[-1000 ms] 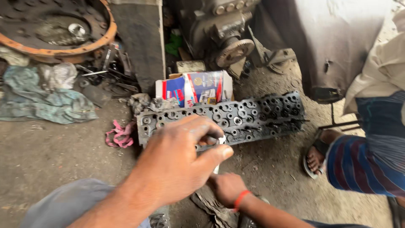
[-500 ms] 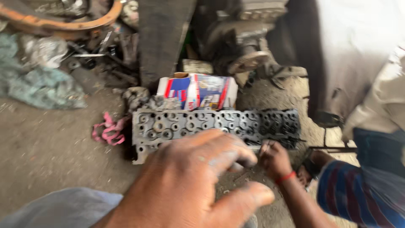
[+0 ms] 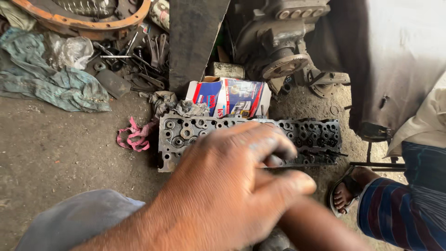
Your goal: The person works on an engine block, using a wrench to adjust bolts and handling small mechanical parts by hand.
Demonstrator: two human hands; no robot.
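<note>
Left hand [image 3: 223, 186] close to camera, blurred, fingers loosely curled, nothing visibly pinched. Right forearm [image 3: 316, 227] beneath it, right hand hidden, grip cannot tell. Just beyond, grey cylinder head [image 3: 186, 135] flat on concrete floor [image 3: 60, 144]. Behind it, red-blue carton [image 3: 230, 97]; pink rag [image 3: 134, 137] left; another person's sandalled foot [image 3: 348, 190] right.

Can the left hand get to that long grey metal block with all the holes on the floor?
Probably yes. The left hand hovers just in front of the grey metal block, and nothing lies between them. The box and the pink rag sit behind and beside it, out of the way.
</note>
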